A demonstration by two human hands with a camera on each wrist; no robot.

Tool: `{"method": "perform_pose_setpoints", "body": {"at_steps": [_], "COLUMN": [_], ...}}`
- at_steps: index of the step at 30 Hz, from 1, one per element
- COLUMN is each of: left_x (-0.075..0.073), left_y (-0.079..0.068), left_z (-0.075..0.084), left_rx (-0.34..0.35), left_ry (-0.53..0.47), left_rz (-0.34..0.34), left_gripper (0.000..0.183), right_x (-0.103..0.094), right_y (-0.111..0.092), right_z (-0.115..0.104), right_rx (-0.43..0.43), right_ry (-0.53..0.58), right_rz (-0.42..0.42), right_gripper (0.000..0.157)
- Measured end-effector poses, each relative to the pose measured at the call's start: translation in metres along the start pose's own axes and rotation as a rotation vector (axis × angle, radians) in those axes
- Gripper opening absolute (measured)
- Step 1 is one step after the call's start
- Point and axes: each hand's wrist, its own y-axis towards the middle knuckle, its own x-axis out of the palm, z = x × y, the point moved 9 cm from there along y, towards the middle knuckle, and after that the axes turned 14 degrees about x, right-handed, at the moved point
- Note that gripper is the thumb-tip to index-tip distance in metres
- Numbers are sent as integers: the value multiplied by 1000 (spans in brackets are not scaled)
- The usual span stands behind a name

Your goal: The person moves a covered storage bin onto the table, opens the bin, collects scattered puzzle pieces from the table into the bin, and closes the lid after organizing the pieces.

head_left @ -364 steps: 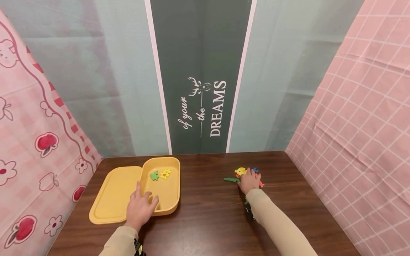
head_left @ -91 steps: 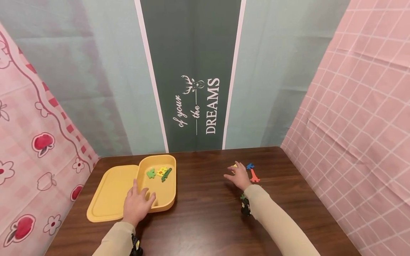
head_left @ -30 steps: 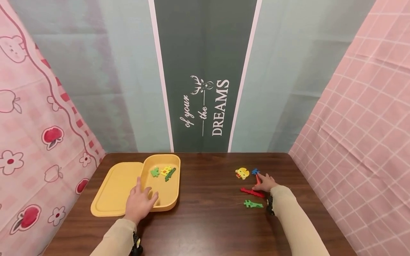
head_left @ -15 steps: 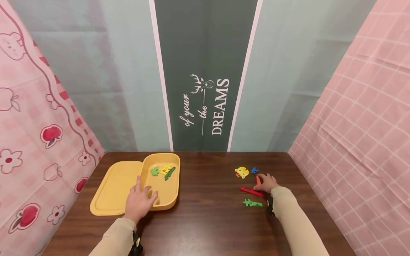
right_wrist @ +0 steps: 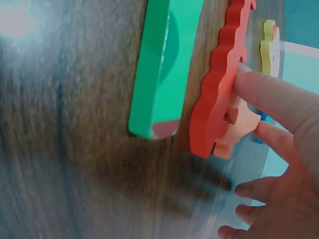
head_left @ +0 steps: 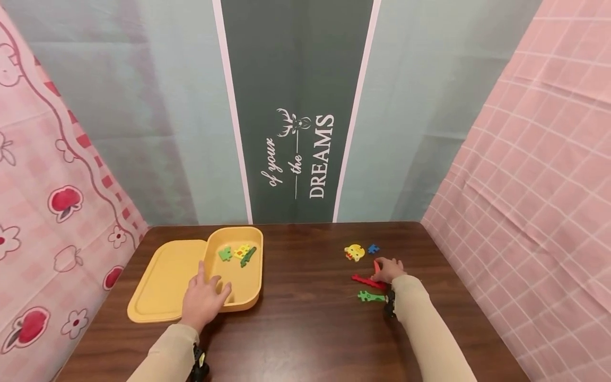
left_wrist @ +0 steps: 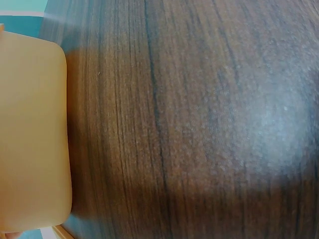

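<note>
My right hand (head_left: 390,270) pinches an orange puzzle piece (right_wrist: 244,119) between thumb and index finger, its other fingers loosely bent. Just in front of it lies a wavy red puzzle piece (right_wrist: 217,89), whose edge overlaps the orange one in the right wrist view. A green puzzle piece (head_left: 371,297) lies nearest me, its end partly behind the wrist. At the left, my left hand (head_left: 204,300) rests at the near left rim of a yellow box (head_left: 245,306), fingers spread. Inside the box are a light green piece (head_left: 225,253), a yellow spotted piece (head_left: 242,250) and a dark green piece (head_left: 249,257).
Behind the right hand lie a yellow animal-face piece (head_left: 355,252) and a small blue puzzle piece (head_left: 373,249). The yellow lid (head_left: 167,281) lies flat against the box's left side. Curtains enclose the dark wooden table (head_left: 305,318) at the back and both sides.
The dark green piece has gone from the table into the box since the earliest frame. My right hand moved from the yellow face to the orange piece and now pinches it. The left hand stayed.
</note>
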Motion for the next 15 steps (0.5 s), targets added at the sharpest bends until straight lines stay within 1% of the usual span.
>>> {"method": "perform_pose_setpoints", "body": {"at_steps": [7, 11, 15], "left_x": [3, 2, 2], "left_y": [2, 3, 1], "left_z": [-3, -3, -2], "left_rx": [2, 10, 10], "left_ry": [5, 6, 9], "left_rz": [-16, -10, 2], "left_gripper": [62, 61, 60], "right_x": [-2, -1, 0], "right_y": [-10, -7, -3], "right_z": [-5, -4, -3], "right_rx": [19, 26, 12], "right_ry": [1, 13, -4], "right_rz": [-6, -10, 16], "right_gripper": [68, 68, 68]}}
